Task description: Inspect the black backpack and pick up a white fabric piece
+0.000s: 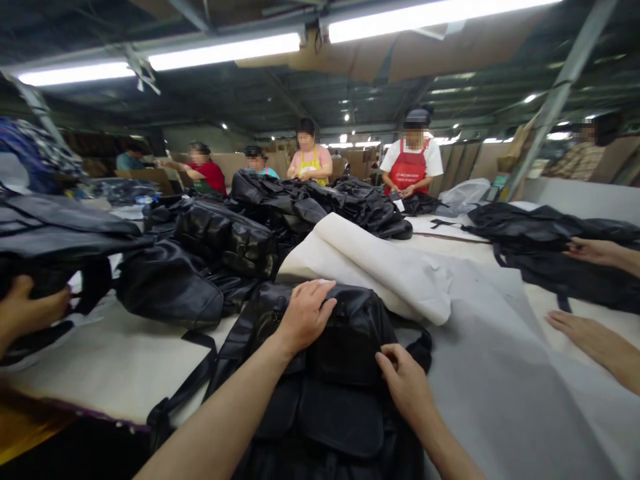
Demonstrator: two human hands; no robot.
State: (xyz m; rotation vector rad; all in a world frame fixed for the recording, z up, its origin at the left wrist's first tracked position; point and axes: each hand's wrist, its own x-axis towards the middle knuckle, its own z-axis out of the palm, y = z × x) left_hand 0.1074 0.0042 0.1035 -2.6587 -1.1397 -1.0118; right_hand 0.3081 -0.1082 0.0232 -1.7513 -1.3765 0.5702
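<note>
A black leather-look backpack (343,417) with front flap pockets lies on the table right before me. My left hand (306,315) rests on its upper part, palm down with the fingers stretched out. At the bag's right edge my right hand (407,383) has its fingers curled in, thumb and fingertips pinching the side of the black material. A strap (187,383) trails from the bag toward the lower left. Past the bag, a large white sheet (370,267) is folded over on itself, touching the bag's upper right side.
Black bags (225,240) are heaped across the table beyond. At left, a co-worker's hand (33,307) holds another black bag (55,227). At right, a co-worker's hands (593,337) are by more black bags (545,247). Several people work across the table; lamps (225,52) hang overhead.
</note>
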